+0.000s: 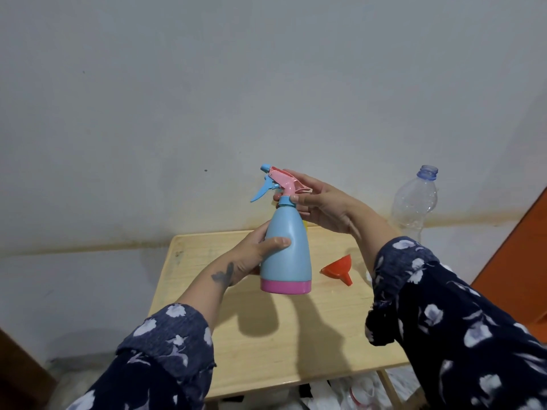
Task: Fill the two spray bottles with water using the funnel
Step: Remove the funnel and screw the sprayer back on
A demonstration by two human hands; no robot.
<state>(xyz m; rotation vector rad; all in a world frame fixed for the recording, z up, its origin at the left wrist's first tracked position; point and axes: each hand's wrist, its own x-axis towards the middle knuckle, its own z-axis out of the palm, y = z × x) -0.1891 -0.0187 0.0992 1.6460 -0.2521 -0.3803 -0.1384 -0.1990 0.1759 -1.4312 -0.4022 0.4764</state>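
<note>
I hold a blue spray bottle with a pink base upright above the wooden table. My left hand grips its body from the left. My right hand grips the pink and blue spray head and its collar at the neck. An orange funnel lies on its side on the table to the right of the bottle. A sliver of something yellow shows behind the bottle; what it is I cannot tell.
A clear plastic water bottle without a cap stands at the table's far right edge, mostly empty. A grey wall rises behind the table. An orange surface lies to the right. White clutter lies below the table's near edge.
</note>
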